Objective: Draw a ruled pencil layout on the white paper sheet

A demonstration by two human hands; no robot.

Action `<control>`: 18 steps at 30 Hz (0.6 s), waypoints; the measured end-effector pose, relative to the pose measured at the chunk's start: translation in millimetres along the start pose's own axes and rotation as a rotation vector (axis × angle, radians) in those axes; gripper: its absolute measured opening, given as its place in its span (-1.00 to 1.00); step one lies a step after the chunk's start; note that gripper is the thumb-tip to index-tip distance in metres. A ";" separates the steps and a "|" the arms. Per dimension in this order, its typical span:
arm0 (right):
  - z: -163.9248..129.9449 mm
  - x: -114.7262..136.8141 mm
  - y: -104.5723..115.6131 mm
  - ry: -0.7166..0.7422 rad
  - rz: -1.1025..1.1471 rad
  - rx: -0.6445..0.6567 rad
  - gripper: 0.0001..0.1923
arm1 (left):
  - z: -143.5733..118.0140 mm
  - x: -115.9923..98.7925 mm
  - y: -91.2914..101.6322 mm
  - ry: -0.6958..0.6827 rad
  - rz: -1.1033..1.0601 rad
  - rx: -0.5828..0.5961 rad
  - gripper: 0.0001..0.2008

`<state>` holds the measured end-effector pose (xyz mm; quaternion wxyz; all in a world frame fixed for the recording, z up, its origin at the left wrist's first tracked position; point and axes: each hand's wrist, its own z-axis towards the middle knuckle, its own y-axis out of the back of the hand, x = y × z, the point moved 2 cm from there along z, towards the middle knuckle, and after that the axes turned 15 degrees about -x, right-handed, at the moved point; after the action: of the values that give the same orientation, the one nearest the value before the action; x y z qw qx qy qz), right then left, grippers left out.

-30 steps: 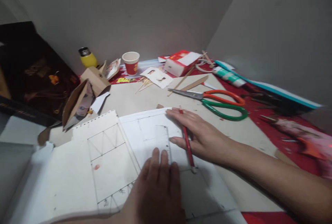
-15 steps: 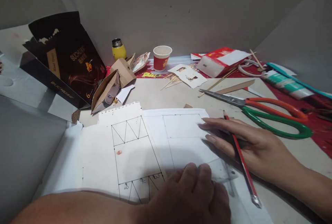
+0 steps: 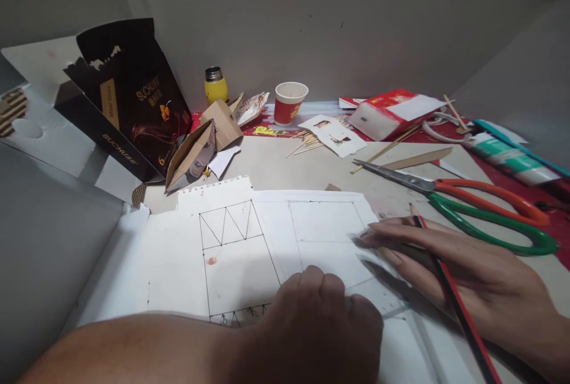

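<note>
My left hand [image 3: 323,327] is closed, knuckles up, low over the right-hand white sheet [image 3: 327,259]; whatever its fingers hold is hidden. Faint pencil-drawn lines form a rectangle on that sheet. To its left lies a cream sheet [image 3: 178,265] with a torn perforated top edge, carrying dark ruled lines and a zigzag of triangles, partly covered by my left forearm. A red and black pencil [image 3: 458,301] is held between the fingers of my right hand [image 3: 472,271], its tip pointing up and away. The fingertips of that hand rest at the right sheet's edge.
Orange-and-green-handled scissors [image 3: 485,206] lie beyond my right hand. Farther back are a paper cup [image 3: 290,105], wooden sticks [image 3: 307,140], a red-white packet [image 3: 396,114], a green-white tube [image 3: 512,158] and a yellow bottle [image 3: 216,87]. A dark box [image 3: 138,105] stands at left.
My left hand's fingers have curled in more, and it has shifted slightly up and left over the paper. My right hand has moved right and down with the pencil. The view has shifted slightly.
</note>
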<state>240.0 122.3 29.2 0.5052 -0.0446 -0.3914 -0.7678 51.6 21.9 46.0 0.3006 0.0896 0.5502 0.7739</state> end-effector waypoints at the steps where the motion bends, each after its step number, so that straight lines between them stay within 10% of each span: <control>1: -0.3 -0.7 0.4 0.019 -0.003 -0.006 -0.61 | 1.2 0.5 -0.8 0.025 -0.003 0.021 -0.95; 18: 2.3 10.3 5.8 -0.075 0.052 0.025 -0.58 | 2.3 -3.0 -3.8 0.071 -0.082 0.065 -0.84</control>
<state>238.9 115.0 38.8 0.5106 -0.0771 -0.4183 -0.7473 56.4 22.8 44.0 0.3094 0.0492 0.5886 0.7452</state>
